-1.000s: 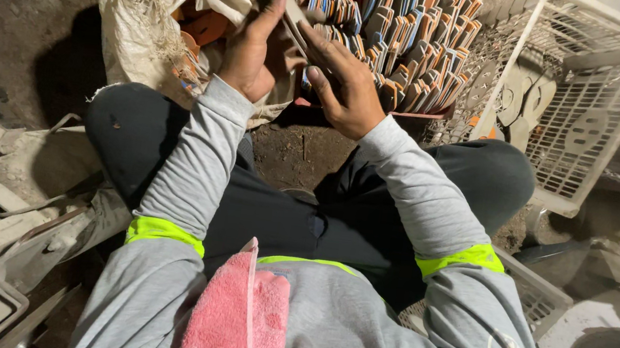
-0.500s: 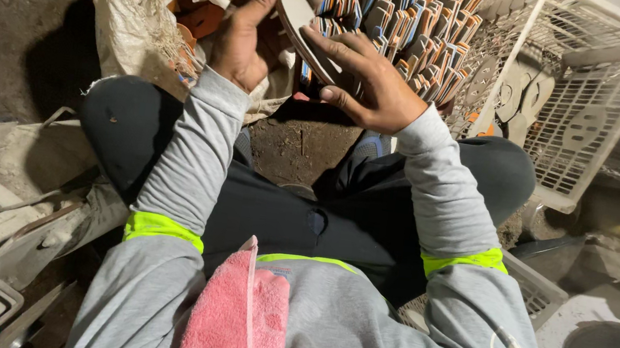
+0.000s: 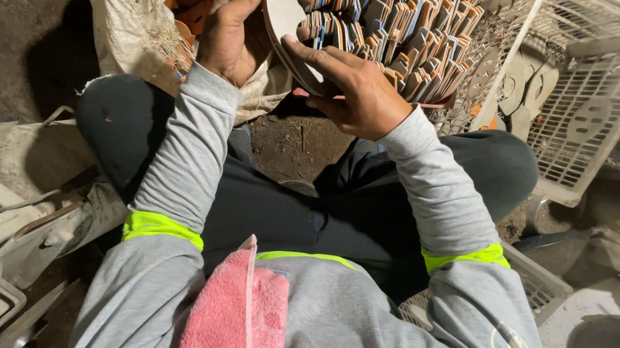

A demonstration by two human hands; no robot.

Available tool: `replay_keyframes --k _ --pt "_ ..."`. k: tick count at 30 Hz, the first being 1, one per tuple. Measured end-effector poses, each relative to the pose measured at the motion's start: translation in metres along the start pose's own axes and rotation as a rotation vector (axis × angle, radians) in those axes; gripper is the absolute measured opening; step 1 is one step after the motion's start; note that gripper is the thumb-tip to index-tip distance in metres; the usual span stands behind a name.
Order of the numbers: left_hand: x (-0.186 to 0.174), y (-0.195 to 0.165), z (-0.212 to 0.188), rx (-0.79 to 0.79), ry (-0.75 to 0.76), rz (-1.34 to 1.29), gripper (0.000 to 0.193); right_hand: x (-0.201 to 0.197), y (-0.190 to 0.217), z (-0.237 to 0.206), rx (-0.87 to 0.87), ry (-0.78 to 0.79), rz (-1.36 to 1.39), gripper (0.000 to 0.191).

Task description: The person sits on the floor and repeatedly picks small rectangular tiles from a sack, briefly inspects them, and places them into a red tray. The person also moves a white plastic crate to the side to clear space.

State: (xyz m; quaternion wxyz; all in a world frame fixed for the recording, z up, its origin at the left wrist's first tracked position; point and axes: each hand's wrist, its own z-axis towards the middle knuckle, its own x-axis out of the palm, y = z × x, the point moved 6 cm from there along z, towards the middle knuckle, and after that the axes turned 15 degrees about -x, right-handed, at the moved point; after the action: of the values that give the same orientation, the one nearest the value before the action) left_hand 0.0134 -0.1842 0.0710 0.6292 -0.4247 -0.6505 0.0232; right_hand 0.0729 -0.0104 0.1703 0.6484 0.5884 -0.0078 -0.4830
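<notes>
A thin stack of flat, sole-shaped pieces (image 3: 286, 23), pale on the face that shows, is held on edge between both hands. The left hand (image 3: 232, 28) clasps its upper left side, thumb up along the edge and fingers hidden behind. The right hand (image 3: 357, 92) grips the lower right end, fingers spread flat over the top of the stack and thumb underneath.

Just behind the left hand lies an open sack (image 3: 136, 11) with orange pieces showing at its mouth. Behind the right hand stands a red tray (image 3: 423, 103) packed with rows of upright blue, orange and grey pieces. To the right of that hand leans a white wire crate (image 3: 589, 115) with more flat soles inside. Below the hands are the person's dark-trousered knees on bare ground, and a pink towel (image 3: 234, 324) hangs at the chest.
</notes>
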Motion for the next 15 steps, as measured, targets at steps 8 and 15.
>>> replay_keyframes --k 8,15 --pt "-0.002 -0.004 0.001 0.148 -0.06 0.258 0.042 -0.005 0.001 -0.001 -0.099 -0.04 -0.04 0.077" --pt "0.016 0.029 0.009 0.185 -0.245 0.677 0.063 -0.004 -0.033 -0.02 0.049 -0.125 -0.379 0.077"
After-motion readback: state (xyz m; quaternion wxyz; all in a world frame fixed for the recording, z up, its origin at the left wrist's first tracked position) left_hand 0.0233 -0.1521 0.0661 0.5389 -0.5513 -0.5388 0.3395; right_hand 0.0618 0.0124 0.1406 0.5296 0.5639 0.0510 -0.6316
